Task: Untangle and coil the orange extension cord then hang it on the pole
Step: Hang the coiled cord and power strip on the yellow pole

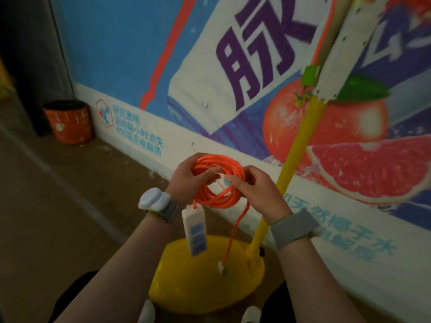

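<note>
Brown floor meets a wall poster; orange bin at left. Centre frame we see the cord coiled, left hand closed around it, right hand pinching it. Socket block and plug dangle. Yellow pole just right.

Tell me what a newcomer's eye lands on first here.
The bright orange cord coil at centre, held up between the left hand and right hand, with its white socket strip dangling below. Behind, a yellow pole rises from a yellow base against a huge fruit mural.
</note>
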`<state>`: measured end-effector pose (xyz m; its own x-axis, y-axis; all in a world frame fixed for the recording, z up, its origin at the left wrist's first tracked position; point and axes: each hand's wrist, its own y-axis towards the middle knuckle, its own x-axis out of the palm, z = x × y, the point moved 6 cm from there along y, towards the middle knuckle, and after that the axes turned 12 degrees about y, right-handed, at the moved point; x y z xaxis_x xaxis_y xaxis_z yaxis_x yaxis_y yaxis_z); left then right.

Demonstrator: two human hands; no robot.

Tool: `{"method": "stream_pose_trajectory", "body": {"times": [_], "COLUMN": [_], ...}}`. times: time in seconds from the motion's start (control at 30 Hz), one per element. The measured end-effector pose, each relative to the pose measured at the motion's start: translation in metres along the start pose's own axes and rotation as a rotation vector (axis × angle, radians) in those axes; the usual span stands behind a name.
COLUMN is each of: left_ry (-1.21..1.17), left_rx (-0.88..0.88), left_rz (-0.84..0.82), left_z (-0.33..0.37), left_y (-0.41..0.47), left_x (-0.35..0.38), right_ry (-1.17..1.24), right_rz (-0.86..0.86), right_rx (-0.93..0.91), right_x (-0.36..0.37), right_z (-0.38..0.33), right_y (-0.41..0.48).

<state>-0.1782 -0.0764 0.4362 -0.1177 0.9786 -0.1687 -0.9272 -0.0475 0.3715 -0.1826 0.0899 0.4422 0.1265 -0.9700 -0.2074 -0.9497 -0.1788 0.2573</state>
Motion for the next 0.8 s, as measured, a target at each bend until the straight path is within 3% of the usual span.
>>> {"method": "stream_pose_trajectory", "body": {"times": [0.4, 0.8], "left_ry": [-0.179, -0.276], "left_rx": [0.172, 0.09], "left_rz": [0.06, -0.13], "left_z": [0.076, 0.017], "left_y": [0.125, 0.211], "left_x": [0.048, 0.118], "right_ry": [-0.199, -0.346], "right_rz": [0.415, 0.633], "right_rx": [-0.25, -0.189], "right_x": [-0.074, -0.1], "right_z": [-0.1, -0.064], "right_y": [0.075, 0.128]}}
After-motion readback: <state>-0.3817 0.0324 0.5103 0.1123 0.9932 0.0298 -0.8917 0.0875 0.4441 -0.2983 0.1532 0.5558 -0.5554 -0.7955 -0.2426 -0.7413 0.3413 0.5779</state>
